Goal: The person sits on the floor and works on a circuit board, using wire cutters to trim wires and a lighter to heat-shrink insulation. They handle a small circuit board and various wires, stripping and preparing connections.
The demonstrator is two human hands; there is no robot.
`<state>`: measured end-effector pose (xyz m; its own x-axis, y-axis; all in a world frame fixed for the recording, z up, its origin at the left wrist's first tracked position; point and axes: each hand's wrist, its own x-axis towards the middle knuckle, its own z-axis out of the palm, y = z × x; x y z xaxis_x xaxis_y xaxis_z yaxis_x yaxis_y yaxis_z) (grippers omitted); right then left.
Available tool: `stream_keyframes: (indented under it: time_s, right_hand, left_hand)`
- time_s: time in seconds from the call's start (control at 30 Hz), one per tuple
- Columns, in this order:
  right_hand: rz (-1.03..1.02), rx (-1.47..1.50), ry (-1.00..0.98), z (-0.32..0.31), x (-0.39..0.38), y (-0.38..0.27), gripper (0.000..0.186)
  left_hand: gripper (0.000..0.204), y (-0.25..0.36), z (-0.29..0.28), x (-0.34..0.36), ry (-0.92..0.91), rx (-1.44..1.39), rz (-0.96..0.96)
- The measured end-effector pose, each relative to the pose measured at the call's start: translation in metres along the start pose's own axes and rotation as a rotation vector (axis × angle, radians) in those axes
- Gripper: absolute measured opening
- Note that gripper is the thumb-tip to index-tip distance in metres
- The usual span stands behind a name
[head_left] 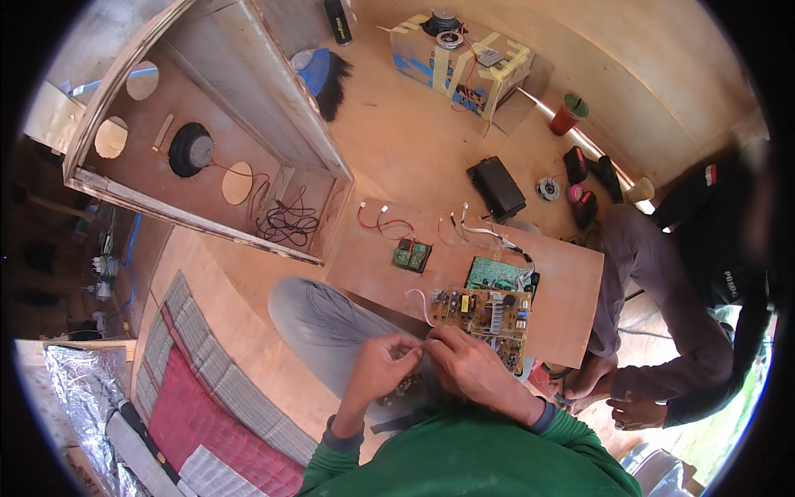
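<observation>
My left hand (386,364) and my right hand (474,369) meet above my lap, fingertips pinched together. What they hold between them is too small to make out. A thin pale wire (423,303) curves just beyond my right fingers, beside a tan circuit board (447,308) crowded with components and a heat sink. That board lies at the near edge of a brown wooden panel (567,311). Partly behind it is a green circuit board (490,273) with a bundle of white and black wires (507,242). Farther left on the panel sits a small green module (411,255) with red leads.
An open wooden speaker cabinet (319,157) with a mounted speaker (191,150) and coiled cable (290,220) stands left. Beyond the panel are a black case (497,189), a taped cardboard box (422,68) and a red cup (568,114). Another person (679,306) sits at right.
</observation>
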<state>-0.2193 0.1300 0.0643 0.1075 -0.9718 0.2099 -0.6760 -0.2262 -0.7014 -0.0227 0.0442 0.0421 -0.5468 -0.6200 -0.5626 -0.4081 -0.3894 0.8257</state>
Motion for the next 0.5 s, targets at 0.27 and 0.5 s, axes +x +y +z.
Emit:
stream_keyframes:
  time_s: [0.27,0.5]
  right_hand:
    - [-0.101,-0.237,-0.083,0.009,0.018,0.0,0.02]
    - [-0.044,-0.175,-0.025,0.031,0.004,0.005,0.016]
  left_hand:
    - [0.024,-0.003,-0.009,0.001,0.033,0.054,0.09]
    - [0.019,-0.013,-0.005,-0.002,0.04,0.116,0.272]
